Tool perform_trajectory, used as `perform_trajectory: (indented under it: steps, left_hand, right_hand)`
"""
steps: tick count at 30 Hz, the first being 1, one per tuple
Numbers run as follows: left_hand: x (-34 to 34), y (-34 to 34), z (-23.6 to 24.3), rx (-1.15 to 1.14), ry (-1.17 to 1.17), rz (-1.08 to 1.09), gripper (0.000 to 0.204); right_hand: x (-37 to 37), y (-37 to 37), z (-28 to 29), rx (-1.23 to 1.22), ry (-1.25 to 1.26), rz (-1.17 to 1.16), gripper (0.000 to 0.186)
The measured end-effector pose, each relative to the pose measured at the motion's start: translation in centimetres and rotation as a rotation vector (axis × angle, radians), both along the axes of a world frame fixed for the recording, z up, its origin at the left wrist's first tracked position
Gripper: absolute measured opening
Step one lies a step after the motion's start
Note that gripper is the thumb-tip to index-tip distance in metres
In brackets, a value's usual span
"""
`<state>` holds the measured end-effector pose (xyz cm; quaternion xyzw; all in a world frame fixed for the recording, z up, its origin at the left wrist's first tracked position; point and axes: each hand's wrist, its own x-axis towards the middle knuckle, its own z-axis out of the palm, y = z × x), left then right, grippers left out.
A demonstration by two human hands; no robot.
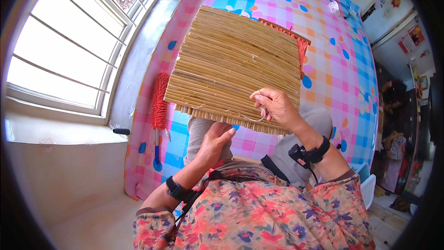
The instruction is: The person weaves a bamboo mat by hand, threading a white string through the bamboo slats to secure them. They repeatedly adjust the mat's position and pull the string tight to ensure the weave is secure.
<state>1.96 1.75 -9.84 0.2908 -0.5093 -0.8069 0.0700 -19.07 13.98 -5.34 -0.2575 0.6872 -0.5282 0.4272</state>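
Observation:
A square panel of tan reed stalks (231, 60), laid side by side, extends in front of me over my knees. A pale string (247, 117) trails along its near edge, where the stalk ends show. My right hand (277, 106) is closed in a pinch on the string, just above the panel's near right part. My left hand (216, 142) is below the near edge, thumb up; its fingers are partly hidden, so I cannot tell if they hold anything. Under the panel's far right corner, a wooden frame with red fabric (303, 48) sticks out.
A checked pink and blue plastic sheet (337, 65) spreads beneath everything. At the left lies a red fluffy duster (160, 102) with a blue handle, beside a barred window (64, 41). A white and blue plastic container (367, 185) stands at my right; a cable (341, 9) lies farther back.

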Motion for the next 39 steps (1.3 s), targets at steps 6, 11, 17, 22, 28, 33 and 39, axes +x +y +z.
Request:
perform_trajectory:
  steps: [6,11,17,22,28,33,39]
  left_hand:
    - [-3.5,1.6,-2.6,0.214,0.110,0.263,0.043]
    - [-5.8,2.0,-4.0,0.236,0.183,0.459,0.043]
    - [-6.4,1.2,-4.8,0.165,0.189,0.491,0.033]
    - [-6.5,-0.7,-3.2,0.045,0.237,0.461,0.023]
    - [-5.5,-2.1,0.5,-0.022,0.572,0.456,0.025]
    - [-4.5,-3.0,2.2,-0.297,0.337,0.358,0.025]
    - [-4.3,-2.6,2.4,-0.352,0.300,0.400,0.025]
  right_hand:
    - [-0.6,1.6,-0.3,0.004,-0.224,0.003,0.024]
    - [-0.5,2.5,-0.3,-0.012,-0.278,-0.033,0.023]
    - [-0.1,3.4,0.6,-0.055,-0.128,-0.118,0.024]
    - [1.2,3.6,2.5,-0.076,0.093,-0.179,0.024]
    - [3.4,1.8,5.5,-0.202,0.356,-0.034,0.025]
    - [4.6,-1.3,6.8,-0.274,0.790,0.098,0.021]
    - [4.7,-3.6,6.4,-0.271,1.066,0.088,0.019]
